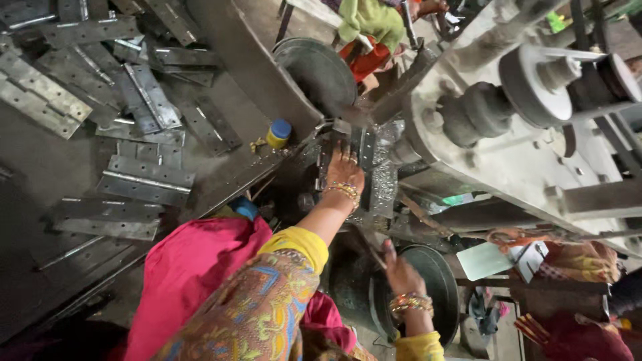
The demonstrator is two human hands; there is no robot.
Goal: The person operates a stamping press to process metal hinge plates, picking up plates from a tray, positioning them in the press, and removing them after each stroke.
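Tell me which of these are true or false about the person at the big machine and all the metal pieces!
1. The left hand rests on a metal piece at the machine. True.
2. The little jar has a red lid. False: its lid is blue and its body yellow.
3. Many flat metal hinges lie on the table. True.
4. The right hand is up by the jar. False: it is low down, gripping a dark handle beside a round metal drum.
5. Both wrists are bare. False: both wear beaded bangles.

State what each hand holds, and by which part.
Left hand presses flat on a metal hinge plate at the machine, fingers on its near end. Right hand grips a dark lever handle by its end.
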